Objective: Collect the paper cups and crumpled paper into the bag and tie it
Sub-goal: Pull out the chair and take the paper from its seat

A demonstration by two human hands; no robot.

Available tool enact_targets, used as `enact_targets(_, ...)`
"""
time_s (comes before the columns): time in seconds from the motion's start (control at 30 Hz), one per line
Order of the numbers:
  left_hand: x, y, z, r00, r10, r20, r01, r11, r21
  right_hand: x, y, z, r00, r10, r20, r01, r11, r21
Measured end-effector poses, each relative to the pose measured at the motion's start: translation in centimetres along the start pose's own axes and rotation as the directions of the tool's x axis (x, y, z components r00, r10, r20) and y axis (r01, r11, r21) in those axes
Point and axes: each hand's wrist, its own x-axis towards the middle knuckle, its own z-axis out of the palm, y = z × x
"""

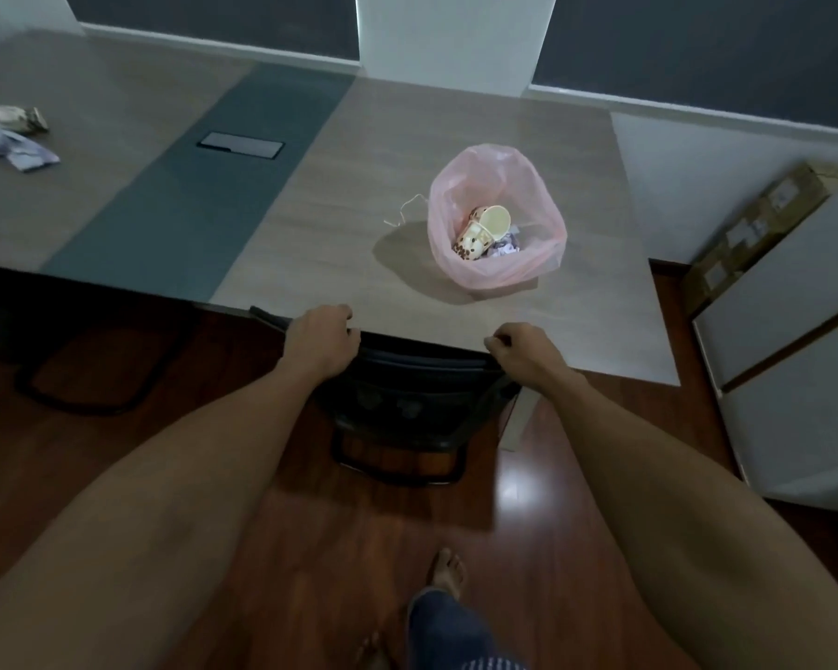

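Note:
A pink plastic bag stands open on the table's right part. Inside it lie spotted paper cups and crumpled paper. More crumpled paper lies at the far left of the table. A thin white string lies just left of the bag. Both my hands grip the top of a black chair's backrest pushed under the table's near edge: my left hand at its left corner, my right hand at its right corner. Both are well short of the bag.
The wooden table has a grey centre strip with a black cable hatch. A white cabinet and a cardboard box stand at the right. My bare feet are on the dark wood floor below.

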Motion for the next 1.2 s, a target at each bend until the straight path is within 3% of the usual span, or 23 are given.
enact_targets(0.13, -2.9, 0.4, -0.1, 0.993, -0.061, -0.099, 0.066, 0.997, 0.046, -2.8, -0.5, 1.4, 0.999, 0.021, -0.034, -0.023, 0.996, -0.083)
enact_targets(0.27, -4.9, 1.0, 0.8, 0.918, -0.371, -0.138, 0.366, 0.929, -0.06, -3.6, -1.0, 2.0, 0.998, 0.005, -0.057, -0.013, 0.989, -0.148)
enact_targets(0.37, -5.5, 1.9, 1.4, 0.826, -0.56, -0.065, 0.518, 0.8, -0.301, -3.7, -1.1, 2.2, 0.998, -0.021, -0.061, 0.01, 0.986, -0.169)
enact_targets(0.5, -4.9, 2.6, 1.9, 0.786, -0.613, 0.078, 0.479, 0.524, -0.704, -3.9, -1.2, 3.0, 0.995, -0.057, -0.081, 0.043, 0.986, -0.163)
enact_targets(0.67, -3.8, 1.3, 1.8, 0.703, -0.703, 0.109, 0.464, 0.337, -0.819, -4.8, -1.6, 3.6, 0.975, -0.215, -0.058, 0.199, 0.956, -0.215)
enact_targets(0.77, -3.6, -0.5, 1.7, 0.669, -0.74, 0.072, 0.479, 0.355, -0.803, -6.1, -2.4, 4.2, 0.943, -0.328, 0.052, 0.331, 0.914, -0.234)
enact_targets(0.97, -4.3, -5.3, 0.9, 0.612, -0.791, -0.012, 0.522, 0.415, -0.745, -8.5, -6.9, 5.8, 0.856, -0.353, 0.377, 0.45, 0.868, -0.209)
enact_targets(1.2, -4.4, -12.9, -0.1, 0.572, -0.815, -0.092, 0.567, 0.474, -0.674, -9.3, -14.3, 10.8, 0.696, -0.405, 0.593, 0.515, 0.857, -0.018)
